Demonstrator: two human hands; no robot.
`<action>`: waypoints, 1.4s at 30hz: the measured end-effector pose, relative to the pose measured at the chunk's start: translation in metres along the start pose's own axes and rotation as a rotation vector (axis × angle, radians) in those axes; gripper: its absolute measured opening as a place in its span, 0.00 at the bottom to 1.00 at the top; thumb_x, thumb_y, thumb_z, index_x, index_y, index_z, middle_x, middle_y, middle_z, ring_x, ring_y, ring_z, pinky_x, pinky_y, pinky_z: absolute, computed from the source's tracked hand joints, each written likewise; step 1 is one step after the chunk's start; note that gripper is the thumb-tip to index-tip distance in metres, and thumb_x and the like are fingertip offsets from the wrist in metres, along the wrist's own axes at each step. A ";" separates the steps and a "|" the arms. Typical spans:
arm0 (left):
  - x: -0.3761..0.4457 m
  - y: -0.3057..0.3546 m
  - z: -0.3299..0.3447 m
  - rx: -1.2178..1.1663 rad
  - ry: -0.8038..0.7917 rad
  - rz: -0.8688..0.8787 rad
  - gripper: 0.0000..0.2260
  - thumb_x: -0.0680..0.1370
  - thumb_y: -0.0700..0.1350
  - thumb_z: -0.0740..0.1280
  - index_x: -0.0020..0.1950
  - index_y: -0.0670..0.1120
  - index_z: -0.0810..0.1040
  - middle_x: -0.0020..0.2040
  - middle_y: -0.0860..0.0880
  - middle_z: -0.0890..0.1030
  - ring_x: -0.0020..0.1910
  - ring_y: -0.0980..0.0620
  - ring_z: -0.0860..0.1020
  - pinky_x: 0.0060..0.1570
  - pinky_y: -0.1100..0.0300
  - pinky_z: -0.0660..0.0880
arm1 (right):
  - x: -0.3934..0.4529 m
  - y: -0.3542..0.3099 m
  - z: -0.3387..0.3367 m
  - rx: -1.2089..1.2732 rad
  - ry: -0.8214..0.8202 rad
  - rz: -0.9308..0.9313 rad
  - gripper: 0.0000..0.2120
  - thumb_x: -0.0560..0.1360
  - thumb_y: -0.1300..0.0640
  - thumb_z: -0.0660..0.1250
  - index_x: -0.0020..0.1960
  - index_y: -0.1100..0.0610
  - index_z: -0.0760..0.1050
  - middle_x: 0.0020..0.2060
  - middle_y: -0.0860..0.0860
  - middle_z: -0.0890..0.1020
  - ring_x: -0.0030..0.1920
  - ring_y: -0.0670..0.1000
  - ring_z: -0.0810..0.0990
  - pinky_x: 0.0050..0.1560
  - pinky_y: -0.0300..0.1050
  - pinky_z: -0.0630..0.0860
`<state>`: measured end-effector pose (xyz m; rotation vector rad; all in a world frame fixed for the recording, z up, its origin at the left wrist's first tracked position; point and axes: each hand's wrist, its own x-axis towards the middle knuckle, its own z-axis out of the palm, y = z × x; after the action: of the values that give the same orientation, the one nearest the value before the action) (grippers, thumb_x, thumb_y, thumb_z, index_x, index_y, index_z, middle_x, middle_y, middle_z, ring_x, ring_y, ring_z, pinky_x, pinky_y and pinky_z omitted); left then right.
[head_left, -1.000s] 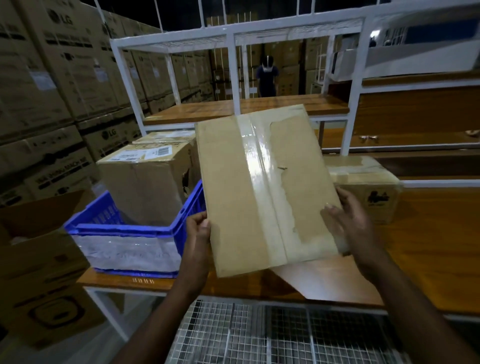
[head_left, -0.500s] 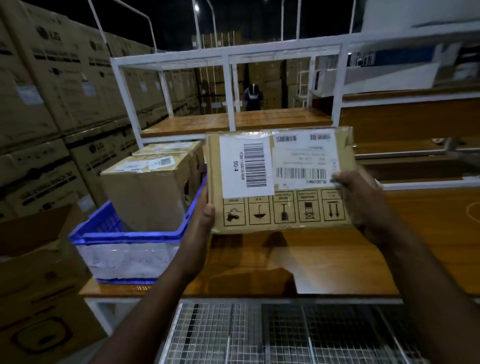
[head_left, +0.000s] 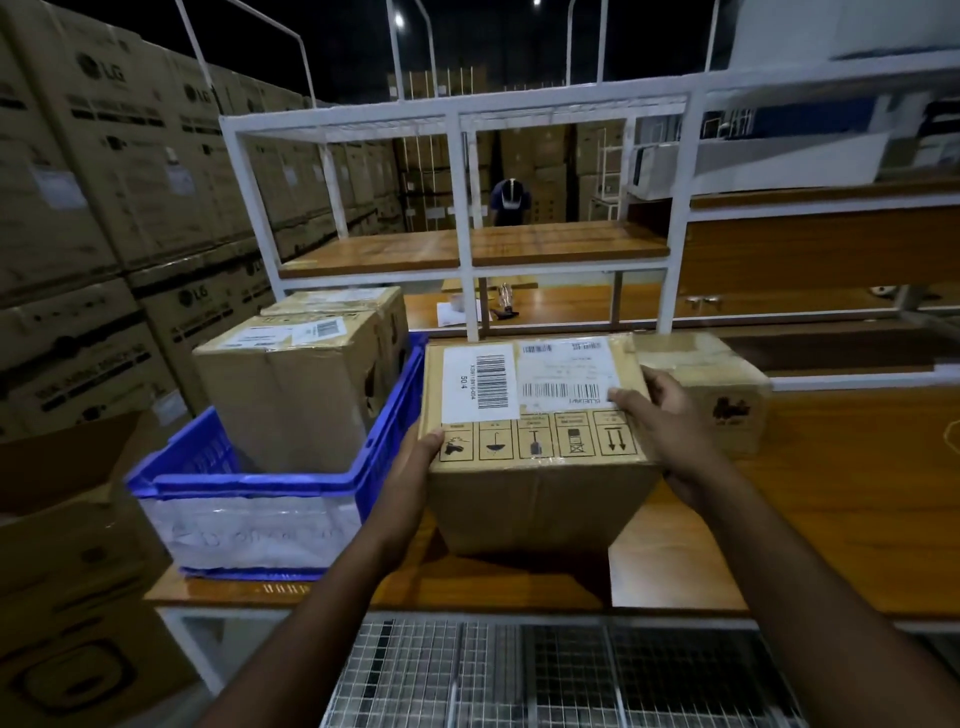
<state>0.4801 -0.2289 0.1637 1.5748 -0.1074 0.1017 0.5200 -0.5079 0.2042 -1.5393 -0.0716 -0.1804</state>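
Note:
A brown cardboard box (head_left: 535, 499) with two white barcode labels and a row of handling symbols on its top face stands on or just above the wooden table (head_left: 831, 519). My left hand (head_left: 415, 467) holds its left side, thumb on the top edge. My right hand (head_left: 670, 421) holds its right side, fingers curled over the top right edge onto the label. The box's underside is hidden.
A blue plastic crate (head_left: 260, 488) holding two taped boxes (head_left: 296, 384) sits to the left. A smaller box (head_left: 722, 395) stands behind on the right. White shelf frame (head_left: 467, 208) rises behind; stacked cartons (head_left: 104, 208) line the left. A person (head_left: 511, 200) stands far back.
The box turned from its taped face to its labelled face, then tipped so the label faces up and came down to the table. Both hands stayed on its sides.

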 end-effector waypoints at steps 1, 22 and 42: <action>0.004 0.001 -0.001 0.027 0.008 0.017 0.31 0.76 0.64 0.62 0.77 0.54 0.67 0.69 0.50 0.79 0.66 0.51 0.78 0.69 0.43 0.72 | 0.004 -0.001 0.002 -0.082 0.035 -0.039 0.23 0.78 0.55 0.69 0.70 0.48 0.66 0.66 0.52 0.77 0.52 0.51 0.84 0.44 0.48 0.84; 0.112 0.045 0.013 1.290 -0.013 0.414 0.22 0.85 0.51 0.55 0.78 0.48 0.67 0.78 0.49 0.67 0.78 0.52 0.61 0.79 0.51 0.48 | 0.088 -0.016 0.044 -1.265 -0.165 -0.482 0.15 0.83 0.46 0.52 0.54 0.52 0.75 0.51 0.49 0.79 0.52 0.49 0.75 0.64 0.55 0.66; 0.126 0.046 0.016 1.288 -0.038 0.490 0.24 0.81 0.51 0.51 0.76 0.51 0.70 0.75 0.50 0.72 0.70 0.52 0.72 0.70 0.54 0.66 | 0.095 -0.006 0.083 -1.284 -0.091 -0.520 0.16 0.81 0.47 0.54 0.55 0.53 0.77 0.52 0.51 0.82 0.49 0.51 0.77 0.51 0.49 0.71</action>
<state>0.5988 -0.2455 0.2258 2.8028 -0.5356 0.6183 0.6182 -0.4321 0.2277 -2.7867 -0.5069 -0.6544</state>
